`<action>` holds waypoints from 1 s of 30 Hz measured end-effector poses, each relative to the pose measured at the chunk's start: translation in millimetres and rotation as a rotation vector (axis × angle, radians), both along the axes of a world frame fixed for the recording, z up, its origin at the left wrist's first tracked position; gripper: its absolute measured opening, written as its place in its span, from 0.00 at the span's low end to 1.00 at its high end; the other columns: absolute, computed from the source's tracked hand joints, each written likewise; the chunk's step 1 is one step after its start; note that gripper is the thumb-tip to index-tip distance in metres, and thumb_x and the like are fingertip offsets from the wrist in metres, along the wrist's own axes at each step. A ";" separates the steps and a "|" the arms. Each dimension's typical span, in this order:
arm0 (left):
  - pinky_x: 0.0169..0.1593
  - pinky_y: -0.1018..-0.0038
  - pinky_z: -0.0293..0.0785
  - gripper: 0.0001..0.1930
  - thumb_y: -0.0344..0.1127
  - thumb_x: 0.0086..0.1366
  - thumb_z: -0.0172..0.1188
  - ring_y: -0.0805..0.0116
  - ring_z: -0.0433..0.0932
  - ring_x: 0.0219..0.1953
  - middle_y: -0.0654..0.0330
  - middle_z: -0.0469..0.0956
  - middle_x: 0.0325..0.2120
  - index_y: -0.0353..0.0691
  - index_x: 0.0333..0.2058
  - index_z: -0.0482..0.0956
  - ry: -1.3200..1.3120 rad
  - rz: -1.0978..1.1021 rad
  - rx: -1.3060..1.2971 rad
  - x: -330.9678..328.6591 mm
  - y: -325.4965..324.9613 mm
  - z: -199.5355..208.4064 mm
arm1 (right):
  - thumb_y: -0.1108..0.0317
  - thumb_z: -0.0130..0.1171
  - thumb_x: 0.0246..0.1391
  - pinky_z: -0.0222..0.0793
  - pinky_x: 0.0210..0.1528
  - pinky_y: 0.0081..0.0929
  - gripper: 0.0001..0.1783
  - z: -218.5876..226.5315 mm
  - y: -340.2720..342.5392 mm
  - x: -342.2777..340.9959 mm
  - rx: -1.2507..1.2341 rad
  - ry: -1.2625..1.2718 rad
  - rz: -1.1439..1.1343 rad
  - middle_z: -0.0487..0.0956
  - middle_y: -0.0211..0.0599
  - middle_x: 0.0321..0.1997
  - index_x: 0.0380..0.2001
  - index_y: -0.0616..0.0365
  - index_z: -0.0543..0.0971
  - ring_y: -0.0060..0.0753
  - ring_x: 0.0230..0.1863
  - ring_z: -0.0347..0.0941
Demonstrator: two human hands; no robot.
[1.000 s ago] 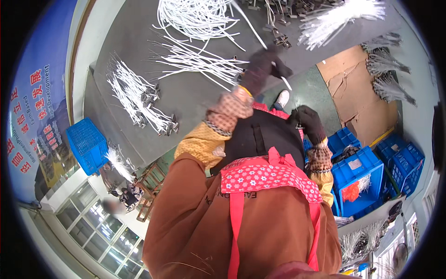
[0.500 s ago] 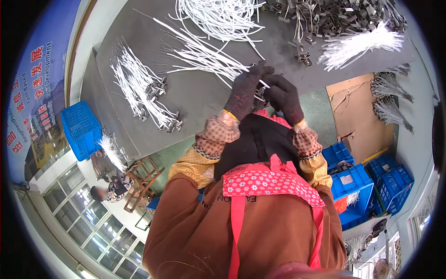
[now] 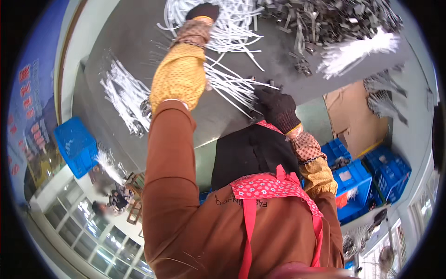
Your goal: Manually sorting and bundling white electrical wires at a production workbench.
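My left hand point(image 3: 203, 11), in a dark glove, reaches over the far heap of white wires point(image 3: 237, 35); its fingers are hidden from this side. Close to the table's near edge, my right hand point(image 3: 278, 108), also gloved, has its fingers bent inward. What they hold, if anything, is lost against the dark glove. A loose bunch of white wires point(image 3: 227, 86) lies between the two hands, some tips reaching the right fingers. Beyond my left forearm rests another bundle of white wires point(image 3: 123, 95), partly covered at its near end by the sleeve.
A large pile of dark metal clips point(image 3: 325, 21) covers the far right of the grey table point(image 3: 111, 37). Beside it lies a bright white bundle point(image 3: 360, 53). Blue crates point(image 3: 353, 183) stand to the right, another blue crate point(image 3: 76, 146) at left. A person point(image 3: 116, 200) is further off.
My left hand has left the right one and stretched far forward to the wire heap. The right hand stays near the table edge, slightly lower. The view has shifted a little.
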State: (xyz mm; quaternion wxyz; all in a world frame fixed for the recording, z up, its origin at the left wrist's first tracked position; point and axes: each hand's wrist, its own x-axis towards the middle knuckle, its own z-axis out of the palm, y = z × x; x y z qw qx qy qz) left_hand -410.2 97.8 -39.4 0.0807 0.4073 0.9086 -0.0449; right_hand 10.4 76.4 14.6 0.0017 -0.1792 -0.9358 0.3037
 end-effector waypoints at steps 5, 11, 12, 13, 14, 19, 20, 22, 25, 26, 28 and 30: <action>0.39 0.59 0.73 0.30 0.58 0.70 0.44 0.58 0.80 0.26 0.52 0.82 0.23 0.35 0.31 0.83 -0.386 -0.068 0.011 10.7 -8.9 26.0 | 0.55 0.67 0.53 0.77 0.37 0.38 0.18 -10.2 42.0 21.1 -0.036 0.241 -0.407 0.85 0.33 0.44 0.47 0.45 0.84 0.46 0.37 0.82; 0.31 0.74 0.79 0.23 0.42 0.76 0.44 0.68 0.81 0.26 0.54 0.83 0.29 0.33 0.61 0.71 -1.354 0.222 0.807 206.7 -57.0 175.6 | 0.51 0.64 0.56 0.74 0.46 0.38 0.21 -11.1 173.0 -22.8 -0.010 0.091 -0.793 0.85 0.44 0.40 0.45 0.55 0.85 0.49 0.40 0.81; 0.28 0.75 0.75 0.22 0.43 0.77 0.44 0.71 0.79 0.23 0.58 0.80 0.25 0.34 0.60 0.72 -1.402 0.148 0.900 225.7 -61.1 180.8 | 0.51 0.65 0.55 0.74 0.45 0.35 0.21 -8.9 180.8 -30.5 -0.148 -0.035 -0.786 0.85 0.42 0.40 0.44 0.55 0.85 0.44 0.38 0.81; 0.27 0.75 0.73 0.20 0.43 0.77 0.46 0.72 0.77 0.22 0.59 0.79 0.24 0.34 0.56 0.75 -1.408 0.135 0.884 241.9 -59.7 175.8 | 0.51 0.65 0.55 0.74 0.45 0.35 0.21 -21.6 185.2 -26.2 -0.146 -0.026 -0.787 0.85 0.42 0.40 0.44 0.55 0.85 0.44 0.38 0.81; 0.26 0.75 0.71 0.19 0.42 0.76 0.47 0.73 0.75 0.21 0.61 0.78 0.23 0.34 0.52 0.77 -1.419 0.118 0.865 258.6 -55.8 167.9 | 0.52 0.66 0.55 0.74 0.44 0.31 0.20 -39.2 185.7 -13.4 -0.208 0.194 -0.854 0.85 0.40 0.38 0.43 0.56 0.85 0.38 0.38 0.81; 0.35 0.72 0.76 0.12 0.34 0.71 0.50 0.69 0.77 0.28 0.56 0.78 0.30 0.33 0.42 0.80 -1.354 0.457 0.923 315.0 -3.6 71.3 | 0.56 0.65 0.58 0.73 0.39 0.26 0.15 -14.9 136.6 37.7 -0.421 0.399 -0.896 0.85 0.35 0.33 0.40 0.57 0.85 0.28 0.35 0.80; 0.42 0.72 0.78 0.12 0.31 0.70 0.50 0.65 0.80 0.32 0.50 0.80 0.37 0.31 0.41 0.80 -1.588 0.620 0.974 327.8 14.1 59.4 | 0.59 0.63 0.59 0.73 0.39 0.30 0.13 -7.7 120.3 55.2 -0.516 0.323 -0.858 0.85 0.35 0.33 0.40 0.56 0.85 0.34 0.34 0.81; 0.42 0.70 0.79 0.12 0.31 0.70 0.50 0.63 0.82 0.36 0.51 0.82 0.39 0.32 0.44 0.80 -1.333 0.279 0.971 340.0 34.4 18.0 | 0.61 0.61 0.60 0.72 0.36 0.27 0.10 14.9 76.8 96.6 -0.755 0.206 -0.889 0.84 0.35 0.31 0.36 0.55 0.85 0.30 0.32 0.81; 0.28 0.75 0.71 0.12 0.38 0.70 0.52 0.63 0.83 0.32 0.53 0.85 0.34 0.38 0.41 0.80 -1.647 0.472 1.161 354.0 61.6 20.3 | 0.65 0.57 0.62 0.67 0.26 0.26 0.09 -27.3 29.1 211.5 -0.204 -0.032 -0.268 0.78 0.32 0.20 0.36 0.56 0.83 0.25 0.22 0.74; 0.14 0.86 0.62 0.16 0.47 0.71 0.55 0.68 0.81 0.22 0.56 0.84 0.28 0.41 0.36 0.82 -1.979 0.888 1.187 344.6 69.0 2.9 | 0.67 0.54 0.64 0.63 0.22 0.26 0.11 -30.7 11.3 246.0 -0.292 0.065 -0.195 0.75 0.27 0.16 0.42 0.58 0.82 0.23 0.18 0.70; 0.20 0.81 0.72 0.17 0.48 0.71 0.55 0.64 0.83 0.26 0.54 0.85 0.29 0.39 0.36 0.82 -1.968 0.811 1.167 345.0 70.5 11.9 | 0.63 0.59 0.59 0.57 0.15 0.26 0.08 11.9 -13.3 285.1 -1.107 -0.335 -0.950 0.72 0.31 0.13 0.35 0.55 0.80 0.22 0.12 0.65; 0.30 0.69 0.81 0.19 0.48 0.71 0.53 0.59 0.84 0.28 0.52 0.84 0.30 0.37 0.38 0.80 -1.939 0.702 1.188 334.9 70.3 8.7 | 0.62 0.59 0.59 0.52 0.12 0.24 0.11 -5.8 -41.3 357.1 -1.276 -0.196 -1.157 0.73 0.28 0.13 0.40 0.57 0.81 0.20 0.10 0.63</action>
